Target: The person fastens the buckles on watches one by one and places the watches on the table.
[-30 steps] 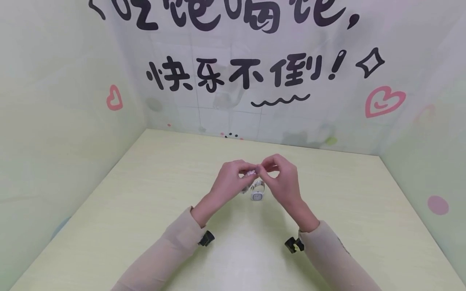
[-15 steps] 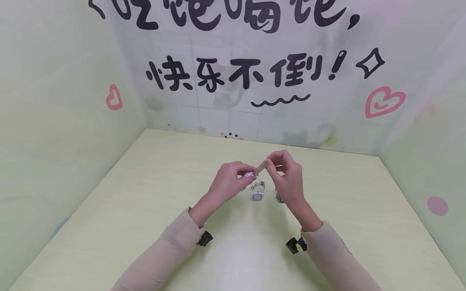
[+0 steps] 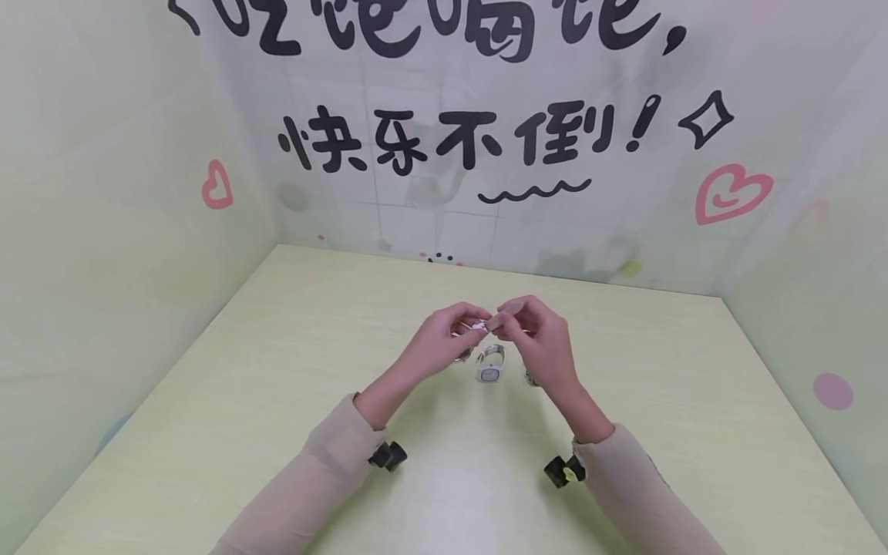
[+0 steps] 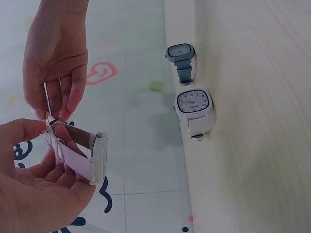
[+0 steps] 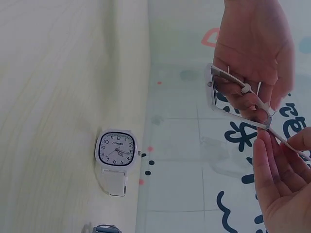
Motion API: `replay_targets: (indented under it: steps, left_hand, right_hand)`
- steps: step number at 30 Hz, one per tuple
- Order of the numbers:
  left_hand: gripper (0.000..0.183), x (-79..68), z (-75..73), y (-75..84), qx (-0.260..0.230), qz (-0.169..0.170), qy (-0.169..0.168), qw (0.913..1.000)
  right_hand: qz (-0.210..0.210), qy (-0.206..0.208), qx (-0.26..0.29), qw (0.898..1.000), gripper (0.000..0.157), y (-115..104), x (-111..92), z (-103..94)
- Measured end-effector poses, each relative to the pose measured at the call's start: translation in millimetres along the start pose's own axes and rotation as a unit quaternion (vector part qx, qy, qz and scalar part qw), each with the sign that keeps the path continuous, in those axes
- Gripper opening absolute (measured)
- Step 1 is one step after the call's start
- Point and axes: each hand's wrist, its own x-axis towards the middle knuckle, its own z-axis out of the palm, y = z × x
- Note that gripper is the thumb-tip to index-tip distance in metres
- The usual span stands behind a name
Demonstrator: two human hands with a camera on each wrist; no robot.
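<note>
My left hand (image 3: 444, 339) holds a wristwatch with a white strap (image 4: 77, 162) up off the table, fingers and thumb around the strap near its buckle (image 5: 268, 119). The strap forms a loop, and the case (image 5: 213, 92) is seen side-on in both wrist views. Close against it, my right hand (image 3: 544, 343) pinches the strap's free end (image 3: 509, 310), which sticks out past the buckle. Below the hands, a second white watch (image 3: 489, 374) stands on the table with its strap looped and its square dial showing. Beside it is a grey-blue watch (image 4: 180, 51), mostly hidden behind my right hand in the head view.
The pale wooden table (image 3: 277, 462) is enclosed by printed walls at the back and sides. Black lettering (image 3: 444, 139) and pink hearts (image 3: 731, 193) mark them. Dark wrist cameras (image 3: 388, 455) sit at both cuffs.
My right hand first moved up and right, drawing the strap end out, then came back down and left toward the buckle. The grey-blue watch has come partly into view.
</note>
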Motion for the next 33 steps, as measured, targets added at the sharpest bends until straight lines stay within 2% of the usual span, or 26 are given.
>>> replay_targets:
  steps: [3, 11, 20, 33]
  left_hand:
    - [0.025, 0.6, -1.1, -0.1, -0.038, -0.015, -0.01, 0.9991]
    - [0.018, 0.7, 0.8, -0.5, -0.064, -0.007, 0.004, 0.9979]
    - [0.015, 1.0, 2.8, -0.3, -0.062, -0.004, 0.029, 0.9977]
    - [0.013, 1.9, 2.8, -0.5, -0.028, 0.007, 0.053, 0.9982]
  right_hand:
    - [0.008, 0.002, 0.008, 1.0, 0.009, 0.4, -0.1, -0.2]
    - [0.006, 0.001, 0.014, 1.0, 0.009, 1.0, -0.8, 0.0]
    - [0.003, 0.005, 0.015, 1.0, 0.009, 1.4, -0.9, -0.1]
    - [-0.004, -0.001, -0.004, 1.0, 0.008, 0.9, -2.3, -0.3]
